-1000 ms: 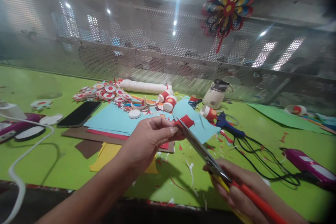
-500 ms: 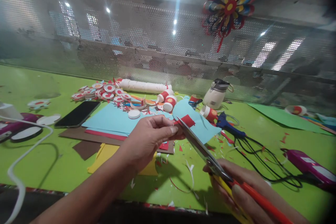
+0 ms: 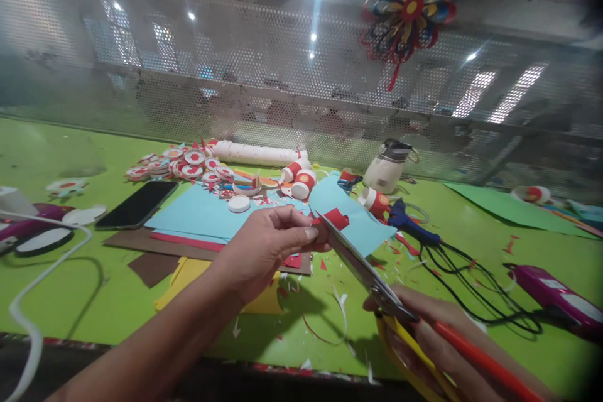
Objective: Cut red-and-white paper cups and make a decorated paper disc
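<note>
Red paper (image 3: 338,219), just a small piece, is up near the middle of my view, held above the green table (image 3: 117,301). On my feed the left hand (image 3: 264,248) has it by one end, thumb and forefinger pinched together and the other fingers curled in. The right hand (image 3: 443,353) is wrapped around the scissors (image 3: 377,292), whose red and yellow handles stand apart in its grip. I see the blades slant up to the left, their tips crossing the red piece close to the left fingertips; how far the blades are parted I cannot tell.

Behind the left hand I have a stack of blue sheets (image 3: 188,217), with brown card (image 3: 153,269) and yellow paper (image 3: 261,304) sticking out nearer the person. A loose blue sheet (image 3: 355,239) lies behind the scissors. Farther back I make out a heap of red-and-white discs (image 3: 191,171), a long white roll (image 3: 259,154) and some red-and-white cups (image 3: 304,184), one lying on its side. A white jug (image 3: 385,173) with a dark top stands near the mesh screen (image 3: 264,88). To my left is a black phone (image 3: 136,204), lying flat; to my right, a blue glue gun (image 3: 414,229) beside black cables (image 3: 452,282), and a purple tool (image 3: 556,295) near the edge of view.
</note>
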